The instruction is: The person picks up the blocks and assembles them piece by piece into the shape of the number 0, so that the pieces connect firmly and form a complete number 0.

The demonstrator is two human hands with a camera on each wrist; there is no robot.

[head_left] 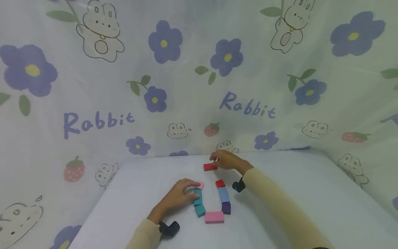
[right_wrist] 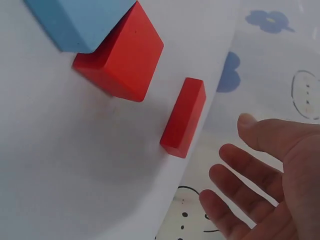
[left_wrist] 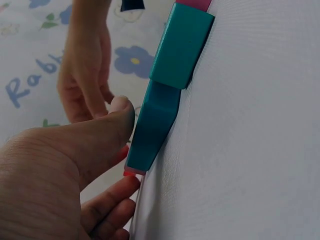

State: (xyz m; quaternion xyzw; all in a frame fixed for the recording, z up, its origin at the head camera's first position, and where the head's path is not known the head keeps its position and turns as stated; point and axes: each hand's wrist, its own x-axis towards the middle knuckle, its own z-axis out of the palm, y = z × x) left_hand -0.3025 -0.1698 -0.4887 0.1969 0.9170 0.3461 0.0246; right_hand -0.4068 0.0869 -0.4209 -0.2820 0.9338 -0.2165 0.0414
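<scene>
My left hand (head_left: pixel 178 194) is at the left side of a ring of blocks. Its thumb touches a long teal block (head_left: pixel 197 200), and its fingertips rest by a small light-pink block (head_left: pixel 201 185), partly hidden. Below lies another teal block (head_left: pixel 200 210). My right hand (right_wrist: pixel 280 175) hovers beside a long red block (right_wrist: pixel 184 117) at the far end of the table; the fingers are spread and hold nothing. In the right wrist view a gap shows between that hand and the block. Nearer lies a small red block (right_wrist: pixel 132 57) touching a light-blue one (right_wrist: pixel 82 20).
A purple block (head_left: pixel 226 208) sits at the ring's right and a larger pink block (head_left: pixel 214 217) at its front. The white tabletop (head_left: pixel 264 214) ends at a patterned curtain (head_left: pixel 192 93) behind. Dark wrist straps (head_left: pixel 169 229) are on both wrists.
</scene>
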